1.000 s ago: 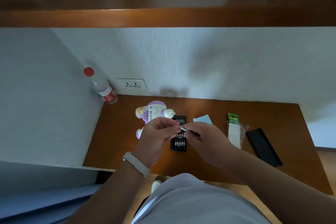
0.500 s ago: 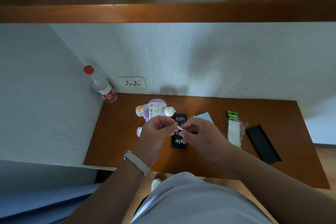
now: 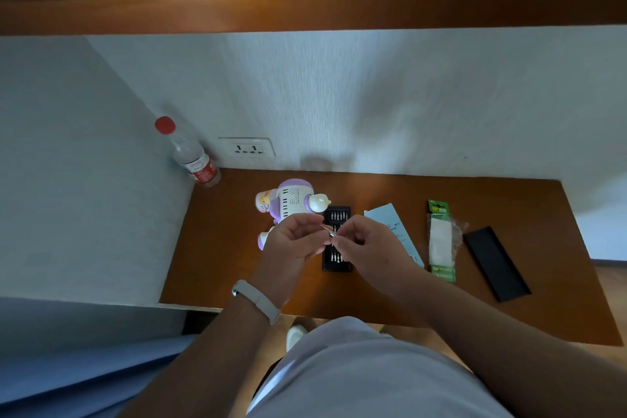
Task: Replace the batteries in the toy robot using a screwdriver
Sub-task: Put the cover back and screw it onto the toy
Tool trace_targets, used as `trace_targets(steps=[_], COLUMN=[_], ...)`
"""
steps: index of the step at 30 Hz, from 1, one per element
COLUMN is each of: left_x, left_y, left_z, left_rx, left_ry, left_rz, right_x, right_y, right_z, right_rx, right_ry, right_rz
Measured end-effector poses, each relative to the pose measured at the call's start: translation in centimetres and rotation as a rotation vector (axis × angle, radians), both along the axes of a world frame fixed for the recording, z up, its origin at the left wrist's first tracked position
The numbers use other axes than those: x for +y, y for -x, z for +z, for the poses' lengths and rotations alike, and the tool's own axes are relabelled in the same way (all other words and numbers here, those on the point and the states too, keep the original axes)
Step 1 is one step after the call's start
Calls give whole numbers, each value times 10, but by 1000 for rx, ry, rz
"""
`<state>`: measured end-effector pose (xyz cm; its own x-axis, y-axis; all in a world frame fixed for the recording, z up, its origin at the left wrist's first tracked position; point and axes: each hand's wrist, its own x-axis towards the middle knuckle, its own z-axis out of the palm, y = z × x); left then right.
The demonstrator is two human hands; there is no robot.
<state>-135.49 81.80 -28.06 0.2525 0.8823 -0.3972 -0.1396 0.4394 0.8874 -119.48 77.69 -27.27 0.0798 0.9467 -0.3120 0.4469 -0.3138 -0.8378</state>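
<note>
A white and purple toy robot [image 3: 292, 200] lies on its front on the brown desk [image 3: 224, 248], its vented back up. Just in front of it my left hand [image 3: 294, 241] and my right hand [image 3: 364, 246] meet above an open black bit case [image 3: 336, 263]. Between their fingertips is a thin silver screwdriver [image 3: 328, 231]; my right hand grips its handle, mostly hidden in the palm, and my left fingers pinch its tip end. A green pack of batteries [image 3: 441, 241] lies to the right.
A water bottle with a red cap [image 3: 190, 154] leans in the back left corner near a wall socket [image 3: 247, 147]. A pale blue card [image 3: 393, 224] and a black case lid [image 3: 495, 263] lie on the right. A wooden shelf [image 3: 305, 10] overhangs.
Both hands have drawn closer together over the bit case. The dark handle that showed past my right fingers is now tucked inside that hand. The camera has tilted slightly.
</note>
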Motion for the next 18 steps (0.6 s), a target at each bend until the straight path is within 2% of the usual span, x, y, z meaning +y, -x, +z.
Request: trace_targets(steps=[5,11,18], left_x=[4,18,52], left_y=[8,22,30], left_z=[-4,-22,-47], left_rx=[61,588,766], left_ry=[-15,-154,-125], left_rz=[-12,195,51], right_x=[4,9,15], right_y=[1,-2,-10], right_z=[-5,-11,-14], right_rx=[53,43,22], right_ry=[5,19,27], right_rz=[-6,-21,-28])
